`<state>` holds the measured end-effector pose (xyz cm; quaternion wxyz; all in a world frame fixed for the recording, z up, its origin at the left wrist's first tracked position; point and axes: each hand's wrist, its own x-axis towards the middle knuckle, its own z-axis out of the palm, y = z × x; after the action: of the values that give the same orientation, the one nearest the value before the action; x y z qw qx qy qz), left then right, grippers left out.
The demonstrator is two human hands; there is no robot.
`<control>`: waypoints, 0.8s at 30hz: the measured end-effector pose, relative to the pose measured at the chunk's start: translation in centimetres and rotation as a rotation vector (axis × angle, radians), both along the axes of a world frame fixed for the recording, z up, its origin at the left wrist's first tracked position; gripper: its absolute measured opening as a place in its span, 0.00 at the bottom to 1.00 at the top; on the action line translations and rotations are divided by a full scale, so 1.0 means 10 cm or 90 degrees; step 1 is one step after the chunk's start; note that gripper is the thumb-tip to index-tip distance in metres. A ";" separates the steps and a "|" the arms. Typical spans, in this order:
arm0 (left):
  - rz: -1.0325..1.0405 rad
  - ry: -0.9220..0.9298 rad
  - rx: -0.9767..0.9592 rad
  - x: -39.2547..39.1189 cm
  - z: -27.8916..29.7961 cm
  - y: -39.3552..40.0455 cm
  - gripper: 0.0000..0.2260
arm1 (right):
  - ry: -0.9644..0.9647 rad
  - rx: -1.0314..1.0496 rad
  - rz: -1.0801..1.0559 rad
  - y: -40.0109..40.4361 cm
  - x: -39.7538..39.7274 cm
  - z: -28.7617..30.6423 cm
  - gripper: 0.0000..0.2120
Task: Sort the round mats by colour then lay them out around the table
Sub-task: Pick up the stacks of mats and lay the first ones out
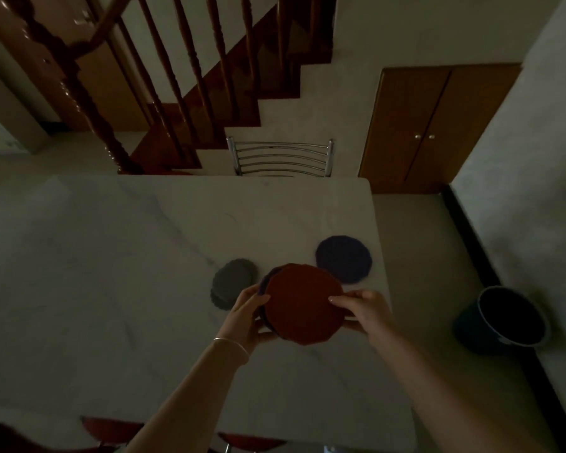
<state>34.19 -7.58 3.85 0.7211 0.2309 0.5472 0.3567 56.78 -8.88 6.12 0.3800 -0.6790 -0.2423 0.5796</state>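
From the head view, your left hand [249, 313] gripped the left edge of a small stack of mats [303, 304] held just above the white table [111, 256], a red mat on top and a purple edge showing beneath it, while your right hand [361, 308] pinched the red mat's right rim between thumb and fingertips. A grey pile of mats [231, 284] lay on the table just left of the stack, and a purple mat [343, 259] lay near the table's right edge, beyond your right hand. A metal chair [281, 156] stood at the far side, and a bucket [504, 318] sat on the floor to the right.

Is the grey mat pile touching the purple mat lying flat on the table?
Apart. Head view shows grey mat pile and purple mat separated by bare table.
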 end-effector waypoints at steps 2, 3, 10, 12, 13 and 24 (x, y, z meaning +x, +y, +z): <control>-0.031 -0.006 0.007 -0.14 0.01 -0.09 0.10 | 0.034 -0.007 -0.034 -0.16 -0.12 0.00 0.10; -0.043 -0.010 0.009 -0.22 0.01 -0.13 0.10 | 0.049 -0.006 -0.047 -0.23 -0.19 -0.01 0.09; -0.088 -0.027 0.004 -0.80 0.00 -0.37 0.08 | 0.097 0.026 -0.119 -0.68 -0.70 -0.09 0.07; -0.089 -0.037 -0.003 -0.92 0.00 -0.43 0.08 | 0.091 0.028 -0.127 -0.78 -0.81 -0.08 0.07; -0.086 -0.041 -0.004 -0.96 0.00 -0.45 0.08 | 0.087 0.025 -0.124 -0.82 -0.85 -0.07 0.07; -0.021 0.000 0.008 -1.42 -0.04 -0.69 0.14 | 0.097 0.010 -0.088 -1.02 -0.92 0.02 0.05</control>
<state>20.00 -14.51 3.49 0.7255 0.2445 0.5410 0.3480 47.54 -19.04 6.31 0.4417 -0.6448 -0.1698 0.6002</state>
